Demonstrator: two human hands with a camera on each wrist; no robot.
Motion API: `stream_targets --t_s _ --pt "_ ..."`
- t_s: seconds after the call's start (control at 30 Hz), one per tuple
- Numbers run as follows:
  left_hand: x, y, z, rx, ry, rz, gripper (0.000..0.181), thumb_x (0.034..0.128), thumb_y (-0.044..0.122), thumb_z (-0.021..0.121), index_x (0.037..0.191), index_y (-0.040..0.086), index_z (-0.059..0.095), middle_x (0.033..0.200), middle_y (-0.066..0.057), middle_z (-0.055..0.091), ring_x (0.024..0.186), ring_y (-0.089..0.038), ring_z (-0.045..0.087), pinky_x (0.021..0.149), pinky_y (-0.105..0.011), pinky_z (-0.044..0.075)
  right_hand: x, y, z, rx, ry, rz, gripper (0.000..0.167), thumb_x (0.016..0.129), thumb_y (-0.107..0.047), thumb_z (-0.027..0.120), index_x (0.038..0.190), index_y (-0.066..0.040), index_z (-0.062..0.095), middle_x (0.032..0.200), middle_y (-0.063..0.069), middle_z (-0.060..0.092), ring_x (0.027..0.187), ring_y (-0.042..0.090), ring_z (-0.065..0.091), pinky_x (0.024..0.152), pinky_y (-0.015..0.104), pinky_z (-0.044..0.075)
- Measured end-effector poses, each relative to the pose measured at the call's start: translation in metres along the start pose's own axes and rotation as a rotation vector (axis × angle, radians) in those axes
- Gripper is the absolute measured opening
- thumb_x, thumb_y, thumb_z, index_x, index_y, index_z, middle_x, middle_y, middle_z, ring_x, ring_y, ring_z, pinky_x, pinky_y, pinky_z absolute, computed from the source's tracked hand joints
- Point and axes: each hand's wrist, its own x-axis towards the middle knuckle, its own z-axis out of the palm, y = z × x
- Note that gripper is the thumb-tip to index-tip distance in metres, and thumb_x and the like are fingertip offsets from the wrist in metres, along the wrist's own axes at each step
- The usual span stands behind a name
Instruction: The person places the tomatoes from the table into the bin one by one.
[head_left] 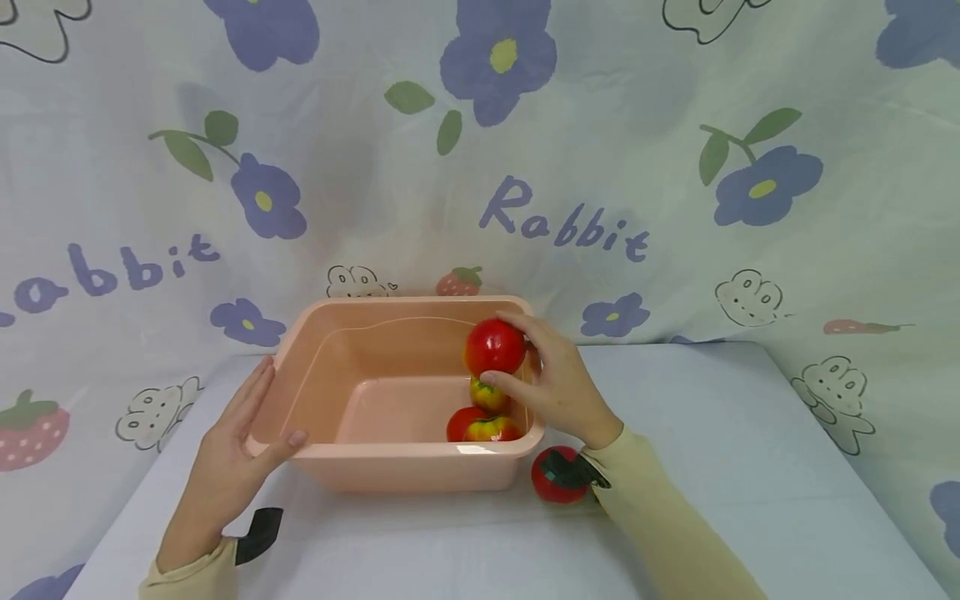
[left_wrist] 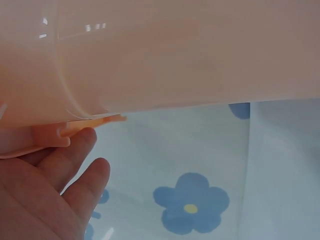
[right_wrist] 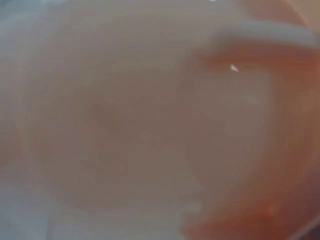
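Observation:
A pale pink-orange plastic basin stands on the table. My left hand grips its front left corner, thumb over the rim and fingers along the outer side. In the left wrist view, the left hand's fingers reach under the rim. Over the right part of the basin, my right hand holds a shiny red round fruit, tinged orange at its edge, between thumb and fingers. Beneath it lie a yellow-red fruit, a second yellow-red fruit and a red fruit. The right wrist view is blurred.
Outside the basin, by its front right corner, lies another red round fruit, partly behind the dark right wrist strap. A yellowish bit shows beside the right sleeve. White patterned cloth hangs behind the white-covered table.

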Motion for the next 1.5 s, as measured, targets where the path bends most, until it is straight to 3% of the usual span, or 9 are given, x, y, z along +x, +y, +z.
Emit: stream_targets --t_s 0.23,0.53,0.77,0.9,1.03,1.17,1.3,1.5 --pt "-0.001 0.0 0.0 0.0 0.005 0.003 0.09 0.0884 0.023 0.076 0.161 0.031 0.023 0.165 0.014 0.018 0.151 -0.023 0.021 0.117 -0.061 0.018 0.004 -0.004 0.007 -0.022 -0.054 0.035 0.068 0.085 -0.024 0.082 0.145 -0.019 0.05 0.138 -0.001 0.059 0.122 0.017 0.057 0.093 0.039 0.056" --pt "0.0 -0.001 0.0 -0.002 0.0 -0.003 0.091 0.0885 0.023 0.076 0.161 0.031 0.022 0.166 0.011 0.018 0.151 -0.028 0.02 0.114 -0.066 0.018 0.004 -0.004 0.006 -0.082 -0.083 0.043 0.069 0.085 -0.027 0.082 0.146 -0.023 0.049 0.144 -0.003 0.055 0.131 0.02 0.052 0.103 0.05 0.048" --pt "0.001 -0.001 0.0 -0.001 0.001 0.0 0.09 0.0887 0.023 0.076 0.161 0.031 0.023 0.166 0.014 0.018 0.15 -0.027 0.022 0.116 -0.062 0.019 -0.003 0.001 -0.008 -0.168 -0.036 0.003 0.061 0.087 -0.023 0.08 0.143 -0.015 0.055 0.143 0.003 0.056 0.13 0.022 0.053 0.105 0.047 0.047" --pt "0.001 -0.002 0.0 0.002 0.003 0.011 0.09 0.0887 0.023 0.076 0.161 0.031 0.023 0.165 0.014 0.019 0.151 -0.022 0.021 0.118 -0.057 0.017 -0.009 0.003 -0.019 -0.193 -0.015 0.029 0.059 0.088 -0.022 0.079 0.141 -0.013 0.056 0.143 0.004 0.056 0.127 0.024 0.054 0.102 0.049 0.049" --pt "0.001 -0.001 0.0 0.0 0.001 0.005 0.09 0.0886 0.024 0.076 0.161 0.031 0.023 0.166 0.011 0.019 0.151 -0.027 0.021 0.116 -0.063 0.018 -0.016 0.005 -0.027 -0.223 -0.013 0.055 0.059 0.088 -0.024 0.079 0.142 -0.012 0.055 0.143 0.004 0.056 0.129 0.023 0.053 0.102 0.048 0.049" --pt "0.003 0.0 -0.001 0.007 -0.004 -0.025 0.09 0.0887 0.026 0.076 0.161 0.031 0.022 0.167 0.007 0.019 0.149 -0.039 0.024 0.104 -0.074 0.028 -0.023 0.01 -0.032 -0.231 -0.011 0.057 0.059 0.087 -0.022 0.08 0.14 -0.011 0.056 0.141 0.003 0.057 0.126 0.021 0.055 0.1 0.047 0.051" --pt "0.004 0.002 -0.001 0.018 -0.009 -0.044 0.09 0.0891 0.029 0.075 0.161 0.031 0.022 0.167 0.006 0.018 0.147 -0.042 0.025 0.097 -0.076 0.034 -0.029 0.013 -0.035 -0.213 -0.009 0.047 0.059 0.086 -0.02 0.081 0.139 -0.011 0.057 0.139 0.003 0.059 0.126 0.02 0.055 0.099 0.048 0.051" --pt "0.004 0.002 -0.001 0.014 -0.008 -0.032 0.09 0.0886 0.027 0.076 0.161 0.03 0.023 0.167 0.006 0.019 0.147 -0.041 0.025 0.097 -0.076 0.033 -0.043 0.016 -0.045 -0.215 0.003 0.022 0.057 0.088 -0.02 0.08 0.14 -0.014 0.057 0.138 0.002 0.059 0.127 0.02 0.055 0.098 0.046 0.052"
